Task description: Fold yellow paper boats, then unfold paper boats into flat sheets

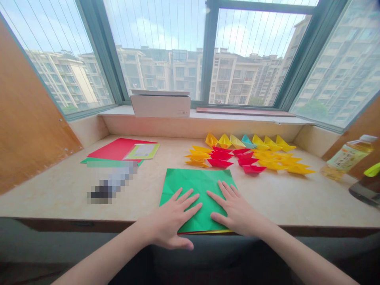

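Before me, at the counter's front edge, lies a green sheet of paper (197,184) with faint creases. Red and yellow paper edges peek out beneath it. My left hand (175,215) rests on the sheet's left part, fingers spread, its thumb past the front edge. On the right part, my right hand (234,208) lies flat with its fingers apart. Neither hand grips anything. Beyond the sheet stand rows of folded paper boats: red boats (220,163), yellow boats (270,164) and, at the back, one blue boat (247,141).
Red paper (118,149) over green paper lies at the back left, with a yellow-green packet (144,151) on it. A blurred-out object (111,186) is nearer. A drink bottle (348,156) and a dark container (366,192) stand right. A white box (160,105) sits on the sill.
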A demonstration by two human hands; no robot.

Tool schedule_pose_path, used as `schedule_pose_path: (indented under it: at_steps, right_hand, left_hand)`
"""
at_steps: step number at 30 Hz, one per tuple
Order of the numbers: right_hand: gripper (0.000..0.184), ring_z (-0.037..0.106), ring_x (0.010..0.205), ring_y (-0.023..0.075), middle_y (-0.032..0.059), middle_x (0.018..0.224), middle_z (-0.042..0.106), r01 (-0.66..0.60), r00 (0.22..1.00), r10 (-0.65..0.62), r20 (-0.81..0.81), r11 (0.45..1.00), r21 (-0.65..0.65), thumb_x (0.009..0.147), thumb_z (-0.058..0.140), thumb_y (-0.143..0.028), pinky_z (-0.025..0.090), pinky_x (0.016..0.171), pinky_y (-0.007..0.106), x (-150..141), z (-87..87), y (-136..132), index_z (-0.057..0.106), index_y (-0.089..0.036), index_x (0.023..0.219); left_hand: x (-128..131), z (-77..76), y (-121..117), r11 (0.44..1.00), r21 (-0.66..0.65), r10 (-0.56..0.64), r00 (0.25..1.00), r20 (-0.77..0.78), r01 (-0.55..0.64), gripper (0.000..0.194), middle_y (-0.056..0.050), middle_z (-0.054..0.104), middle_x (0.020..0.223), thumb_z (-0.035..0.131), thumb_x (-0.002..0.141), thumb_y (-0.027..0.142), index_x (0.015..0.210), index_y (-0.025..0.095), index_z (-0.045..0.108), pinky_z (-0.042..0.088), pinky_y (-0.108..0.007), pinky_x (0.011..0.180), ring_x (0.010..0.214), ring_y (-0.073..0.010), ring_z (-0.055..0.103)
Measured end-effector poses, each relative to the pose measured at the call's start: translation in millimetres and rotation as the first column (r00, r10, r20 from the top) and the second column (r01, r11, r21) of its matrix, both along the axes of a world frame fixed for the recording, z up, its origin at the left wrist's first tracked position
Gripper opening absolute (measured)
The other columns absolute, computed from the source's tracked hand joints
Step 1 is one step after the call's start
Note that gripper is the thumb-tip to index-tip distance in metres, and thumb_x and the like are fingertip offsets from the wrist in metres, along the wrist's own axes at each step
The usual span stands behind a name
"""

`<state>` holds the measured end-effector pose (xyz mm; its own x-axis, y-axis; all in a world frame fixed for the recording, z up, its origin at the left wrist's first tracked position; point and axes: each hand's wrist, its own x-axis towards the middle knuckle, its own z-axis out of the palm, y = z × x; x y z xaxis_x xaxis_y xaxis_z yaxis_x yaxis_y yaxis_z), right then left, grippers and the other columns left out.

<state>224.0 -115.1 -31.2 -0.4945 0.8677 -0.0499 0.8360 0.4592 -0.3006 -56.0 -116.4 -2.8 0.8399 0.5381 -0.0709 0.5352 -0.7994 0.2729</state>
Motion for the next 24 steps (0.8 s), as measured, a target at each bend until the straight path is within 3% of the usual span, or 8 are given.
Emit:
schedule_pose_path:
  at_steps: [7, 17, 20, 24]
  right_hand:
    - [0.074, -0.001, 0.151, 0.0364, 0.005, 0.166, 0.001, -0.021, 1.0, 0.02, -0.012, 0.999, -0.031, 0.09, 0.038, -0.074, 0.003, 0.12, 0.057, 0, 7.1, 15, 0.026, -0.039, 0.154]
    - [0.074, 0.007, 0.151, 0.0367, 0.0088, 0.166, 0.01, 0.012, 1.0, -0.012, 0.0, 0.999, -0.044, 0.088, 0.043, -0.074, 0.013, 0.119, 0.056, -7, 15.7, 58, 0.031, -0.038, 0.152]
    - [0.077, 0.011, 0.15, 0.0372, 0.0102, 0.165, 0.016, 0.021, 1.0, -0.02, 0.011, 0.997, -0.069, 0.088, 0.042, -0.075, 0.017, 0.118, 0.056, -9, 20.8, 53, 0.032, -0.035, 0.153]
    - [0.084, 0.011, 0.149, 0.0416, 0.0121, 0.164, 0.017, 0.032, 0.999, -0.03, 0.028, 0.997, -0.076, 0.083, 0.045, -0.079, 0.018, 0.117, 0.06, -6, 24.5, 25, 0.032, -0.034, 0.153]
  left_hand:
    - [-4, 9.4, 13, 0.997, -0.076, -0.004, 0.998, -0.055, -0.001, 0.08, -0.011, 0.011, 0.164, 0.053, 0.091, 0.058, 0.157, 0.029, 0.019, 0.008, -0.062, 0.119, 0.15, -0.0384, 0.004]
    - [-8, 8.2, 45, 0.997, -0.024, 0.077, 0.997, 0.013, -0.077, 0.066, -0.004, 0.022, 0.163, 0.052, 0.092, 0.055, 0.152, 0.035, 0.033, 0.014, -0.057, 0.121, 0.15, -0.0354, 0.015]
    - [-9, 7.7, 43, 0.996, -0.018, 0.084, 0.996, 0.031, -0.083, 0.067, -0.004, 0.022, 0.163, 0.056, 0.091, 0.053, 0.152, 0.035, 0.034, 0.014, -0.057, 0.121, 0.15, -0.035, 0.017]
    - [-9, 16.0, 36, 0.998, -0.047, 0.041, 0.999, 0.009, -0.04, 0.067, -0.004, 0.026, 0.162, 0.06, 0.088, 0.051, 0.15, 0.035, 0.039, 0.017, -0.054, 0.121, 0.149, -0.0343, 0.02]
